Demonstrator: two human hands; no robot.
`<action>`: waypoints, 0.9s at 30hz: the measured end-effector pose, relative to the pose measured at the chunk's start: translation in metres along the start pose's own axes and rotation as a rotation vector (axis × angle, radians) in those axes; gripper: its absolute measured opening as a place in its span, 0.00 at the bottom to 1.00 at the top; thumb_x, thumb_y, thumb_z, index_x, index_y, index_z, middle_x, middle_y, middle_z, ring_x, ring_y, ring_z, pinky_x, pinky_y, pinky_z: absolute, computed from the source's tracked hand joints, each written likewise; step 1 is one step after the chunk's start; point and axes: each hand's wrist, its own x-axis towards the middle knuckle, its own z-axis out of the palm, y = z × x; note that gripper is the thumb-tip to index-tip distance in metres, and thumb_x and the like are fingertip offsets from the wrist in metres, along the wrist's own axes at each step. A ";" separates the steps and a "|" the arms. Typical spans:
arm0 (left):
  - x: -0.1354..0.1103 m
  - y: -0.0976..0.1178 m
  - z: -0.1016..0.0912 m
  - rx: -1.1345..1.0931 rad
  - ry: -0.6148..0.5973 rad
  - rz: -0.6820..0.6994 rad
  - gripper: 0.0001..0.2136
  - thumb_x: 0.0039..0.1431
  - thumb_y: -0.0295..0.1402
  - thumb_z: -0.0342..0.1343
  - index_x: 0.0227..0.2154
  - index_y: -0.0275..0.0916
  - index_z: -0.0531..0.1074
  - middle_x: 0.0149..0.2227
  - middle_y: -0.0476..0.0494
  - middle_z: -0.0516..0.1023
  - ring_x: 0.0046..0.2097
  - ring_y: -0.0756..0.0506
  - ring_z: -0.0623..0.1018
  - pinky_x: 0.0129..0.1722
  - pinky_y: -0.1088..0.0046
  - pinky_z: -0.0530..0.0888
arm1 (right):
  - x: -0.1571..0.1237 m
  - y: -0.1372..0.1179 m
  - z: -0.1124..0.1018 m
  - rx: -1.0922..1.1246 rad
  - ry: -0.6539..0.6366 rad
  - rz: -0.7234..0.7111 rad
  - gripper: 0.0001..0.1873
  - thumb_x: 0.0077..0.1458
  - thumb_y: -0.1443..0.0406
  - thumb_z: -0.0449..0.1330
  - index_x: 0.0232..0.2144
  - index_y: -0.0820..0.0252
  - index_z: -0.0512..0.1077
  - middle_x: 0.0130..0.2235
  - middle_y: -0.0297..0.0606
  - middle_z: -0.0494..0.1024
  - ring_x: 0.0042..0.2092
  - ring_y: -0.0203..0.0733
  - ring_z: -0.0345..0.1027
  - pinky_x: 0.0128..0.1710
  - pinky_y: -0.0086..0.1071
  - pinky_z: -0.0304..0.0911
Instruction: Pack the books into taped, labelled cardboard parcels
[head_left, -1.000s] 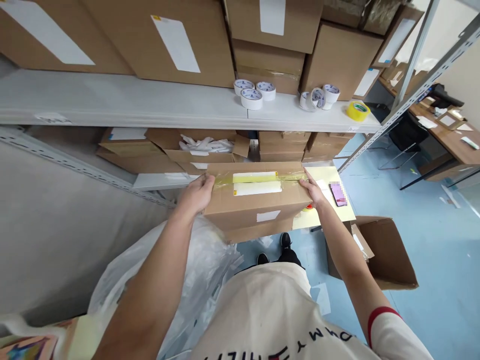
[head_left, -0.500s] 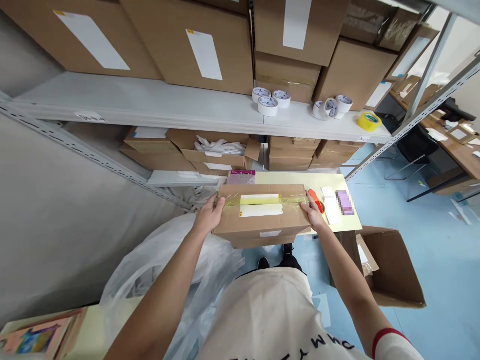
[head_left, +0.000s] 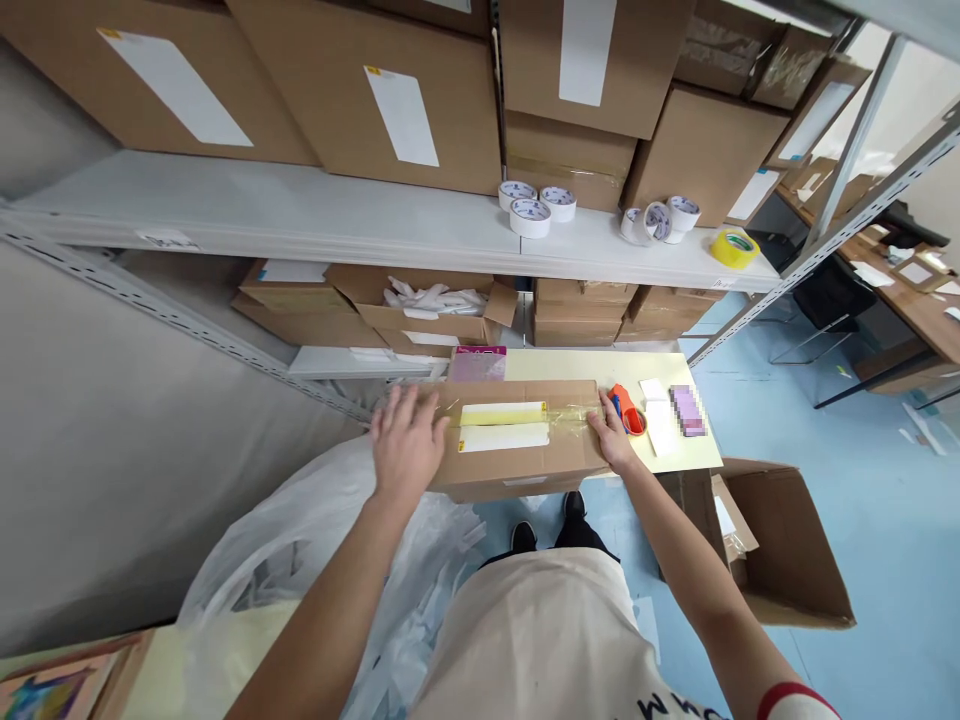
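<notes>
A taped cardboard box (head_left: 517, 465) is in front of me at the near edge of the pale yellow table (head_left: 555, 364). Clear tape runs along its top, over white labels with a yellow strip. My left hand (head_left: 406, 440) lies at the box's left end, palm down with fingers spread. At the right end, my right hand (head_left: 613, 432) holds the box by its edge, thumb on top. Just right of that hand lies a red-orange tape dispenser (head_left: 627, 408). Beside it are white paper slips (head_left: 658, 420) and a purple pack (head_left: 687, 410), which is blurred.
Above the table a grey shelf (head_left: 337, 215) carries large cartons, several white tape rolls (head_left: 529, 218) and a yellow roll (head_left: 734, 249). An open carton (head_left: 799, 550) stands on the floor at right. Plastic bags (head_left: 300, 530) bulge at left.
My left hand has loosened from gripping the box's left end and now lies spread there. The box appears slightly further left and tipped flatter. My right hand keeps its hold.
</notes>
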 end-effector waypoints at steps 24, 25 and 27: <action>-0.007 0.080 0.056 0.240 -0.410 0.386 0.50 0.46 0.62 0.55 0.67 0.34 0.55 0.68 0.27 0.57 0.68 0.25 0.57 0.64 0.44 0.51 | 0.071 0.098 -0.104 -0.958 0.014 0.021 0.21 0.54 0.68 0.58 0.52 0.63 0.68 0.52 0.54 0.70 0.52 0.54 0.68 0.50 0.45 0.66; -0.007 0.079 0.056 0.230 -0.426 0.388 0.54 0.41 0.64 0.56 0.67 0.33 0.54 0.68 0.26 0.56 0.68 0.24 0.56 0.64 0.44 0.50 | 0.076 0.098 -0.103 -1.008 0.019 0.040 0.21 0.54 0.68 0.58 0.51 0.63 0.67 0.52 0.53 0.69 0.52 0.54 0.68 0.50 0.44 0.66; -0.007 0.079 0.056 0.212 -0.459 0.394 0.63 0.31 0.68 0.58 0.67 0.31 0.52 0.68 0.23 0.54 0.68 0.23 0.54 0.65 0.43 0.47 | 0.083 0.097 -0.100 -1.082 0.026 0.099 0.21 0.54 0.67 0.59 0.51 0.62 0.66 0.51 0.52 0.69 0.51 0.54 0.68 0.49 0.42 0.65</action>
